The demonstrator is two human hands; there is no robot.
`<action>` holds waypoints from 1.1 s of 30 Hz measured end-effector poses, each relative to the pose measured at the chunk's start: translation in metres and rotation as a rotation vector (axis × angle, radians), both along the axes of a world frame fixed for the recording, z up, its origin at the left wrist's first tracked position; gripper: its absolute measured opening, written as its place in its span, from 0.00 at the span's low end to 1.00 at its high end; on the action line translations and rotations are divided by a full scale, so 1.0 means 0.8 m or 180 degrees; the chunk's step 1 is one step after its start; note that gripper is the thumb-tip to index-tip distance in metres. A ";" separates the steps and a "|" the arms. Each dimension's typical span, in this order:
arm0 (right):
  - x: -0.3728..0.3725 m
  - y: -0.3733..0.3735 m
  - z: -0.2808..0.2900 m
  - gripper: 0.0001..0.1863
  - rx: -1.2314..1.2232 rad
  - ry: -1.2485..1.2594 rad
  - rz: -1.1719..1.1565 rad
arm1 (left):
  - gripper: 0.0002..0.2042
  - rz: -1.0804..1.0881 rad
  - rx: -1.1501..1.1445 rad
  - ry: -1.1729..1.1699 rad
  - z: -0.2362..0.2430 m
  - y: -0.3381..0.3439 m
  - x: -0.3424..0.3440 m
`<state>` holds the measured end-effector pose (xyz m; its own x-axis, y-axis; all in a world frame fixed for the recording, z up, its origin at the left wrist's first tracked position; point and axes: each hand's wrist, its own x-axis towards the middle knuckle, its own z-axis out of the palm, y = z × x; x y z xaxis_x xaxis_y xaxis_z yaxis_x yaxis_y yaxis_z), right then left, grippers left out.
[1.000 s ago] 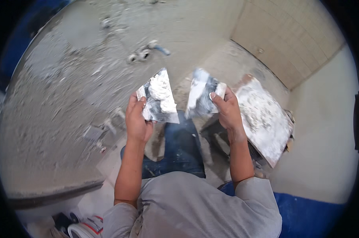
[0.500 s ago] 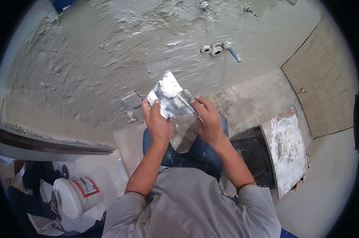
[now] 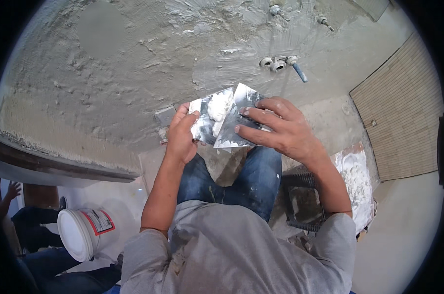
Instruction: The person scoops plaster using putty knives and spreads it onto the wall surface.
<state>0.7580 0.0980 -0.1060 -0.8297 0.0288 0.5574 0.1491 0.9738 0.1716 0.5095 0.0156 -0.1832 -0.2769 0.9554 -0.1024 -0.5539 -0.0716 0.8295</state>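
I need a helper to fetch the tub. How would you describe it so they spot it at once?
Start at the grey plastered wall; follow its lower edge left to the floor. The white plastic bucket lies tilted there, the only round, red-labelled container.

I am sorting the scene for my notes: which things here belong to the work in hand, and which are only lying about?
In use:
left hand holding a metal blade with white paste
right hand holding a second blade

Lying about:
white bucket
board
wall pipes

Shiny metal blades (image 3: 234, 122), wet white plaster (image 3: 216, 109), rough grey wall (image 3: 109, 73)
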 end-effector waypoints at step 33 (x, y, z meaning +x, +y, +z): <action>-0.079 0.127 -0.073 0.22 -0.0851 0.3182 -0.1578 | 0.16 0.0856 -0.0097 -0.0098 -0.069 -0.071 -0.044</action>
<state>0.6948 0.1999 -0.1643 0.1164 0.4456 0.8876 0.4795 0.7574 -0.4431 0.4744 -0.0410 -0.2381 -0.5167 0.8443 -0.1422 -0.5434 -0.1949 0.8166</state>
